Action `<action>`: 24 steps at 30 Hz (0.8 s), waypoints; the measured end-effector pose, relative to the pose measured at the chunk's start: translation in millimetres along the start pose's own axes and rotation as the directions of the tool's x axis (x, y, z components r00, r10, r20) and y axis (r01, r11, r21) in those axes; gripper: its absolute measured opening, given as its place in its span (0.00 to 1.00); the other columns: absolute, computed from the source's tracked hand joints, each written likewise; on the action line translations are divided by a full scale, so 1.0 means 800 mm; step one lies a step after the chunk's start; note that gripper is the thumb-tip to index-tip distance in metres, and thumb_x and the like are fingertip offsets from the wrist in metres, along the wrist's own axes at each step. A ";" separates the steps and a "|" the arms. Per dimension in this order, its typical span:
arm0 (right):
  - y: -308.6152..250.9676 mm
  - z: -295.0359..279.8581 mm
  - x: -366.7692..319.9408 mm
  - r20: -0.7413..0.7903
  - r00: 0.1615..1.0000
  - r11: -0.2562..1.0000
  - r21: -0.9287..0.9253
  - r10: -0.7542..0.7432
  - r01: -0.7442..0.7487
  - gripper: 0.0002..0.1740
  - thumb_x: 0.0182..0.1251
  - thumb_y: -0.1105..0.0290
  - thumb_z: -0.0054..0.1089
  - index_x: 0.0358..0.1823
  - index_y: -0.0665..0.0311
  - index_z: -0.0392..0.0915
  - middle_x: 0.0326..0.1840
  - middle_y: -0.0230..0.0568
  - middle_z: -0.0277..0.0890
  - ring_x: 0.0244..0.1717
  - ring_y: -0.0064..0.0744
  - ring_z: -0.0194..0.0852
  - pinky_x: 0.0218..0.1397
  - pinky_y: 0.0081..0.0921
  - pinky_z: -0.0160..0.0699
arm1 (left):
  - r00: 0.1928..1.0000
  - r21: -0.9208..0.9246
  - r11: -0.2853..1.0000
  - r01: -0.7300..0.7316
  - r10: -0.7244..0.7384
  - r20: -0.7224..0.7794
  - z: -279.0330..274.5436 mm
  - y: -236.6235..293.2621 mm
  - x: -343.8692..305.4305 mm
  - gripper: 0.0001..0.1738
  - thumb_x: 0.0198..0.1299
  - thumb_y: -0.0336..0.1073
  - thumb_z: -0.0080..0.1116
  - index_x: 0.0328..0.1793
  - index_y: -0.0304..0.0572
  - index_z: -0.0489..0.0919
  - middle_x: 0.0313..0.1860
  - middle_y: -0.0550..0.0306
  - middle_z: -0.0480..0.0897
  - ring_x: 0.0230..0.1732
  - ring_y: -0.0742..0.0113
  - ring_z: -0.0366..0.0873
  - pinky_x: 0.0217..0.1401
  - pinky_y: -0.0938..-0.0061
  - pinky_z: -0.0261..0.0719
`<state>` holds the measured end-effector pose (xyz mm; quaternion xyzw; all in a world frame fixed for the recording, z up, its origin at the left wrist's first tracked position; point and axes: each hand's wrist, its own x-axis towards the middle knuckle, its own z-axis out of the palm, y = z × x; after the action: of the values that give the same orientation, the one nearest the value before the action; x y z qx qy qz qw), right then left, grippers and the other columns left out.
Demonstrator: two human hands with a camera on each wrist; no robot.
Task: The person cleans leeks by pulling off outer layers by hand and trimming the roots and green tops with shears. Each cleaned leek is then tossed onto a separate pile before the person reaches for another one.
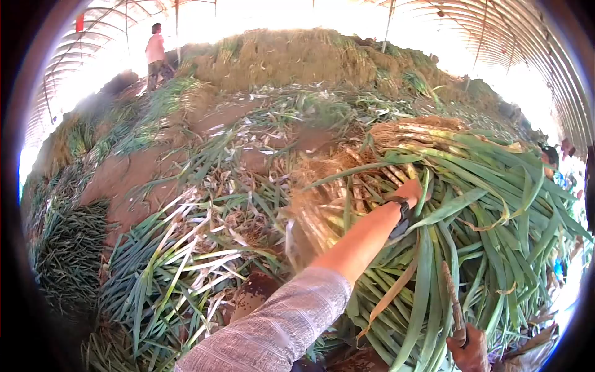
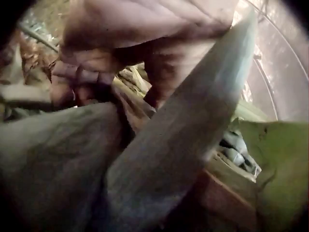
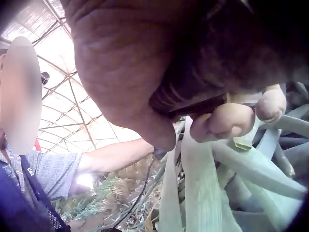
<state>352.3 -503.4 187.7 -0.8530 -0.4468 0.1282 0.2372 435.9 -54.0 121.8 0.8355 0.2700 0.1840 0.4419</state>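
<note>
A large heap of leeks point(image 1: 489, 186), roots toward the upper left and green leaves toward the right, fills the right of the head view. My left hand point(image 1: 410, 191) reaches into its root side; in the left wrist view the same hand point(image 2: 149, 43) has curled fingers around stalks, partly hidden by a broad leaf point(image 2: 178, 130). Lower right, my right hand point(image 1: 471, 352) grips a long, narrow brown tool point(image 1: 453, 297) pointing up over the leaves. In the right wrist view, the right hand point(image 3: 130, 63) curls round its dark handle point(image 3: 193, 92), above pale green leaves point(image 3: 200, 179).
Loose leeks point(image 1: 167, 260) and scraps lie at left and centre over brown soil point(image 1: 130, 186). Behind rises a high stack of bundled leeks point(image 1: 279, 59). A person point(image 1: 156, 56) stands at the far left, under a ribbed arched roof point(image 1: 520, 37).
</note>
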 end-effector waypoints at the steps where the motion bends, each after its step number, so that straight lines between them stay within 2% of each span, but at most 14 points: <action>1: 0.006 0.004 0.008 0.009 1.000 1.000 0.002 -0.007 0.007 0.09 0.69 0.68 0.59 0.40 0.68 0.77 0.21 0.39 0.67 0.22 0.24 0.59 0.25 0.30 0.64 | 0.998 -0.077 0.995 -0.067 0.066 -0.010 0.002 -0.012 -0.002 0.23 0.54 0.49 0.66 0.37 0.30 0.81 0.35 0.39 0.84 0.39 0.45 0.82 0.42 0.56 0.78; 3: 0.001 0.004 0.020 -0.125 0.990 0.969 -0.245 -0.058 0.026 0.16 0.51 0.65 0.72 0.32 0.69 0.75 0.21 0.54 0.75 0.24 0.60 0.75 0.28 0.44 0.70 | 0.980 -0.227 0.953 -0.200 0.198 -0.029 0.008 -0.038 -0.002 0.18 0.54 0.45 0.65 0.31 0.34 0.79 0.27 0.47 0.81 0.29 0.56 0.78 0.36 0.59 0.74; 4: -0.002 0.000 0.022 -0.121 0.991 0.979 -0.201 -0.049 0.024 0.17 0.50 0.65 0.73 0.31 0.69 0.75 0.20 0.53 0.74 0.23 0.60 0.73 0.27 0.45 0.69 | 0.971 -0.462 0.856 -0.233 0.232 -0.059 0.010 -0.053 -0.008 0.14 0.54 0.42 0.64 0.29 0.39 0.77 0.23 0.55 0.77 0.28 0.65 0.72 0.34 0.61 0.70; 5: -0.001 0.002 0.021 -0.107 0.993 0.982 -0.185 -0.048 0.028 0.15 0.53 0.62 0.68 0.32 0.67 0.76 0.16 0.55 0.70 0.22 0.60 0.74 0.27 0.49 0.71 | 0.971 -0.402 0.887 -0.228 0.236 -0.030 -0.006 -0.051 -0.026 0.13 0.59 0.44 0.64 0.33 0.42 0.81 0.29 0.59 0.81 0.32 0.68 0.76 0.39 0.63 0.74; 6: -0.023 -0.007 0.019 -0.053 0.998 0.990 -0.140 0.028 -0.035 0.16 0.54 0.62 0.69 0.32 0.67 0.76 0.17 0.55 0.71 0.23 0.62 0.74 0.28 0.49 0.71 | 0.965 -0.471 0.843 -0.259 0.249 -0.086 -0.003 -0.064 -0.024 0.12 0.55 0.43 0.65 0.29 0.43 0.80 0.23 0.60 0.78 0.28 0.66 0.74 0.32 0.63 0.71; 8: -0.032 -0.002 0.007 -0.075 0.995 0.985 -0.159 0.061 -0.072 0.16 0.57 0.59 0.67 0.31 0.66 0.75 0.18 0.55 0.73 0.24 0.62 0.74 0.29 0.49 0.72 | 0.964 -0.506 0.843 -0.183 0.254 0.074 -0.029 -0.064 -0.058 0.23 0.65 0.52 0.63 0.51 0.39 0.85 0.45 0.55 0.86 0.44 0.66 0.82 0.50 0.65 0.80; 9: -0.033 0.000 0.001 -0.072 0.996 0.982 -0.181 0.046 -0.059 0.15 0.60 0.59 0.64 0.29 0.65 0.76 0.19 0.55 0.74 0.24 0.62 0.75 0.29 0.48 0.73 | 0.997 -0.287 0.958 0.012 0.009 0.070 -0.048 -0.035 -0.068 0.20 0.64 0.48 0.64 0.47 0.36 0.85 0.39 0.55 0.86 0.38 0.69 0.83 0.43 0.68 0.81; 10: -0.038 0.002 -0.005 -0.063 0.996 0.981 -0.181 0.055 -0.066 0.16 0.61 0.59 0.63 0.28 0.65 0.76 0.19 0.54 0.74 0.24 0.61 0.75 0.29 0.47 0.74 | 0.982 -0.585 0.810 0.028 0.087 0.167 -0.050 -0.052 -0.076 0.17 0.62 0.42 0.65 0.44 0.33 0.85 0.33 0.56 0.85 0.31 0.71 0.82 0.33 0.73 0.79; 11: -0.043 0.003 -0.012 -0.051 0.997 0.982 -0.180 0.057 -0.065 0.16 0.62 0.59 0.63 0.28 0.66 0.76 0.19 0.54 0.74 0.24 0.61 0.75 0.30 0.47 0.74 | 0.984 -0.570 0.820 0.053 0.055 0.171 -0.047 -0.059 -0.078 0.14 0.60 0.38 0.66 0.42 0.31 0.84 0.28 0.58 0.84 0.25 0.73 0.80 0.25 0.75 0.75; 13: -0.057 0.003 -0.023 -0.032 0.995 0.980 -0.176 0.093 -0.097 0.14 0.59 0.61 0.67 0.32 0.66 0.77 0.19 0.53 0.74 0.24 0.60 0.74 0.30 0.46 0.73 | 0.983 -0.480 0.872 0.093 -0.003 0.184 -0.059 -0.040 -0.122 0.14 0.60 0.37 0.66 0.45 0.31 0.84 0.33 0.58 0.85 0.29 0.72 0.81 0.30 0.75 0.77; 15: -0.069 0.007 -0.032 -0.005 0.997 0.982 -0.171 0.079 -0.078 0.16 0.57 0.61 0.71 0.37 0.65 0.78 0.20 0.52 0.74 0.24 0.59 0.74 0.30 0.46 0.72 | 0.990 -0.517 0.856 -0.024 0.094 0.110 -0.057 -0.038 -0.175 0.15 0.58 0.36 0.68 0.43 0.29 0.85 0.35 0.57 0.85 0.34 0.70 0.80 0.36 0.71 0.76; 19: -0.086 0.024 -0.038 -0.021 0.997 0.970 -0.229 0.073 -0.076 0.17 0.58 0.59 0.69 0.37 0.65 0.78 0.21 0.54 0.74 0.26 0.61 0.75 0.31 0.47 0.72 | 0.984 -0.662 0.742 0.108 0.016 0.180 -0.051 -0.048 -0.252 0.21 0.58 0.37 0.70 0.52 0.28 0.82 0.42 0.50 0.86 0.41 0.66 0.83 0.46 0.70 0.81; 23: -0.109 0.051 -0.052 -0.037 0.998 0.955 -0.292 0.043 -0.052 0.19 0.63 0.56 0.64 0.33 0.68 0.76 0.20 0.55 0.74 0.24 0.61 0.74 0.30 0.49 0.72 | 0.944 -0.495 0.851 0.177 -0.004 0.331 -0.023 -0.068 -0.330 0.24 0.58 0.45 0.71 0.52 0.33 0.83 0.42 0.52 0.86 0.39 0.69 0.81 0.38 0.75 0.80; 24: -0.109 0.060 -0.055 -0.075 0.997 0.948 -0.314 0.018 -0.041 0.20 0.65 0.55 0.62 0.32 0.68 0.76 0.19 0.56 0.74 0.24 0.62 0.75 0.30 0.49 0.72 | 0.912 -0.451 0.861 0.235 -0.035 0.408 -0.023 -0.065 -0.347 0.22 0.58 0.47 0.70 0.51 0.39 0.83 0.43 0.53 0.85 0.42 0.68 0.81 0.51 0.75 0.79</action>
<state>245.0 -483.3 192.2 -0.8906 -0.4400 0.0281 0.1117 192.4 -188.8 68.6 0.6938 0.1808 0.0463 0.6956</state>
